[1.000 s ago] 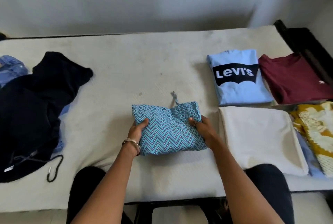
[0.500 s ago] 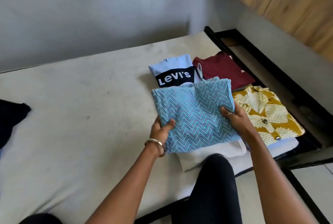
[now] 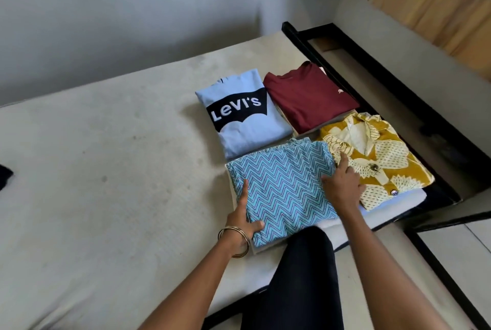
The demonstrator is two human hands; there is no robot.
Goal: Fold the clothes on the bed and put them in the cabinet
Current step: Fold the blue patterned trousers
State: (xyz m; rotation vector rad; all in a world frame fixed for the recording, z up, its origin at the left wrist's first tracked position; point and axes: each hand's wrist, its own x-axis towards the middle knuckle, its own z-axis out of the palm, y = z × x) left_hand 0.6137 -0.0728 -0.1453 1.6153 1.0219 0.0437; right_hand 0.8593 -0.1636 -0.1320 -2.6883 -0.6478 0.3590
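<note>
Head view: the folded chevron garment (image 3: 283, 188) lies on a white folded piece, beside the yellow shirt (image 3: 377, 157).
Left hand (image 3: 243, 223) and right hand (image 3: 342, 186) rest flat, fingers straight, gripping nothing; next, likely another garment to fold.

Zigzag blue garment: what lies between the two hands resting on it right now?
Only the zigzag blue garment itself. In the head view the left hand lies on its left edge and the right hand on its right edge, with bare patterned cloth between them.
</note>
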